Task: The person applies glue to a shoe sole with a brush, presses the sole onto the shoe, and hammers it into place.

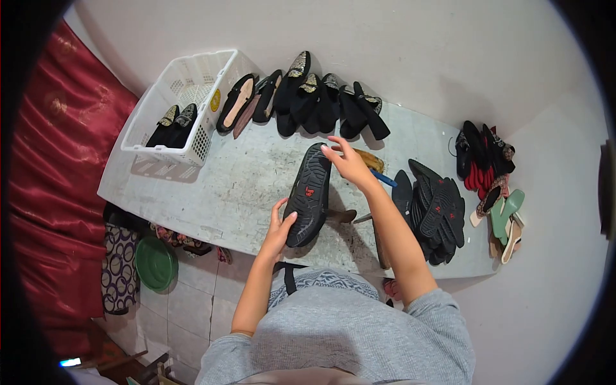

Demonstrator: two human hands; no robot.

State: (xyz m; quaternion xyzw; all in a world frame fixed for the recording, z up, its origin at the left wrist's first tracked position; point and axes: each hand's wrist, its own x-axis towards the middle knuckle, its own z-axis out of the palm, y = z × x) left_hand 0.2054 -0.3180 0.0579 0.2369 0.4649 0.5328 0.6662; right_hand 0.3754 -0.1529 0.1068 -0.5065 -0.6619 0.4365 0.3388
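Note:
A black shoe (308,197) is held above the table (237,186), its dark ridged sole with a red mark turned up toward me. My left hand (278,230) grips it near the lower end, thumb on the sole's edge. At the upper end, my right hand (346,160) touches the tip with its fingers spread apart. Below and right of the shoe lies a brown tool-like piece (341,216), partly hidden. Behind my right wrist are a yellow-brown object (369,160) and a blue-handled thing (384,178).
A white basket (208,122) with two shoes stands back left. Black shoes (308,102) line the wall. Right of my right arm lies a pile of black soles (439,208); farther right are more shoes (478,154) and green sandals (507,212). A green basin (156,264) is on the floor.

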